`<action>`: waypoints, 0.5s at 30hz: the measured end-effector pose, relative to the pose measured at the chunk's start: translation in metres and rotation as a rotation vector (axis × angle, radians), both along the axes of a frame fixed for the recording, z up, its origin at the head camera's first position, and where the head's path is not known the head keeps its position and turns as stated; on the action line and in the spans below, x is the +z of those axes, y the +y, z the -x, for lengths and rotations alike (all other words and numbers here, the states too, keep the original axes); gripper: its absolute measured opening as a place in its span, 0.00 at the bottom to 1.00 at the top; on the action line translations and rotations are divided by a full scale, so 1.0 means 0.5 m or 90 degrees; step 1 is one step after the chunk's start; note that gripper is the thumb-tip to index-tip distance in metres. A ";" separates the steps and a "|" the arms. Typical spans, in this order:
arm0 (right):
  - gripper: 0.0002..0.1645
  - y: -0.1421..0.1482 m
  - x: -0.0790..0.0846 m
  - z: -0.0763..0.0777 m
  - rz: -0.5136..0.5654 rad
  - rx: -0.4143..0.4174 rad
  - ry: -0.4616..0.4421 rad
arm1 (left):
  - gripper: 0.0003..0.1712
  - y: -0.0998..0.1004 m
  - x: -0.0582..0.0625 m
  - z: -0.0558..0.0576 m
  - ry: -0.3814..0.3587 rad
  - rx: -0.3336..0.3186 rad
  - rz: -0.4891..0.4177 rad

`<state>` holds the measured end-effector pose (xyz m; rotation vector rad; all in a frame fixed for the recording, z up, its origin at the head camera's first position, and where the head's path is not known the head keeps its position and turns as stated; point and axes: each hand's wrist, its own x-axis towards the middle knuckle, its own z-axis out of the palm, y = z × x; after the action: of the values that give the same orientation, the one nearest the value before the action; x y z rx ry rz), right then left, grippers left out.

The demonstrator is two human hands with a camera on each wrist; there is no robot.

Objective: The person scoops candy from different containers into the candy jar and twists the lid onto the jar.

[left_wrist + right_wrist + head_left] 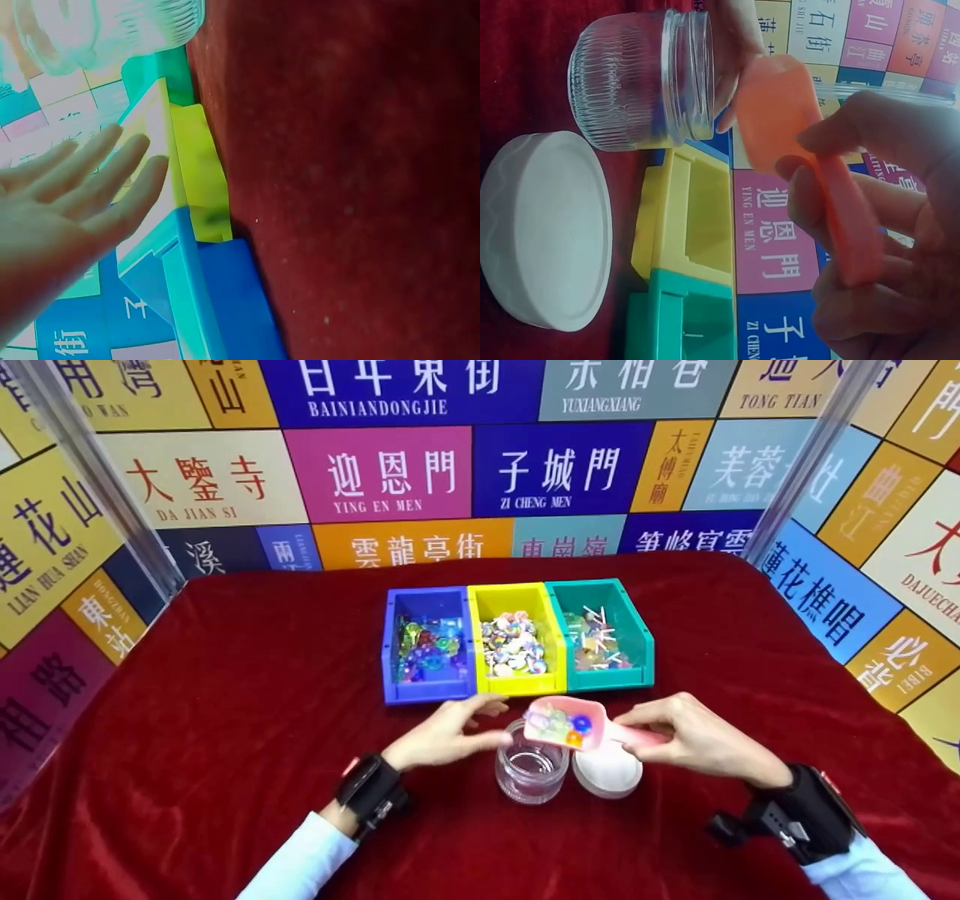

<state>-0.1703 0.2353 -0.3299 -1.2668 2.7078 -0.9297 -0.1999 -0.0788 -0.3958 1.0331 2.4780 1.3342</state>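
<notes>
In the head view my right hand (694, 735) grips the handle of a pink scoop (596, 721). Clear, blue and orange beads (580, 724) lie in its bowl, which is held level over the mouth of a ribbed glass jar (529, 784). The jar stands upright on the cloth with no lid on; its inside looks bare. Beside the jar my left hand (446, 735) has its fingers spread, thumb right at the rim, holding nothing. The right wrist view shows the scoop's orange-looking underside (776, 112) close to the jar's threaded neck (694, 75).
A white round lid (609, 771) lies right of the jar. Behind stand three joined bins: blue (427, 692) with coloured beads, yellow (517, 685) with wrapped lollipops, green (611, 679) with white-stick lollipops. Red cloth (262, 675) covers the table; a sign-covered wall (379, 472) rises behind.
</notes>
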 end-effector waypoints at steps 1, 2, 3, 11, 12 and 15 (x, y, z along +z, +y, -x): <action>0.11 0.002 -0.002 -0.001 0.006 0.007 0.003 | 0.37 0.001 0.000 -0.001 -0.006 -0.011 0.014; 0.11 0.004 -0.003 -0.001 0.014 0.016 0.005 | 0.39 0.003 0.001 -0.003 -0.009 -0.023 0.025; 0.11 0.006 -0.005 0.000 0.020 0.025 0.007 | 0.42 0.004 0.002 -0.004 -0.011 -0.034 0.036; 0.13 0.021 -0.011 0.001 0.039 0.050 0.006 | 0.51 0.023 -0.002 -0.012 0.034 -0.085 0.084; 0.13 0.023 -0.010 0.001 0.034 0.047 0.002 | 0.52 0.025 -0.002 -0.012 0.041 -0.085 0.091; 0.14 0.026 -0.006 -0.001 0.015 0.035 -0.021 | 0.53 0.033 -0.002 -0.013 0.055 -0.080 0.110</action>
<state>-0.1697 0.2480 -0.3326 -1.3109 2.6298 -0.9700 -0.1935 -0.0624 -0.3971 1.2057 2.4886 1.0403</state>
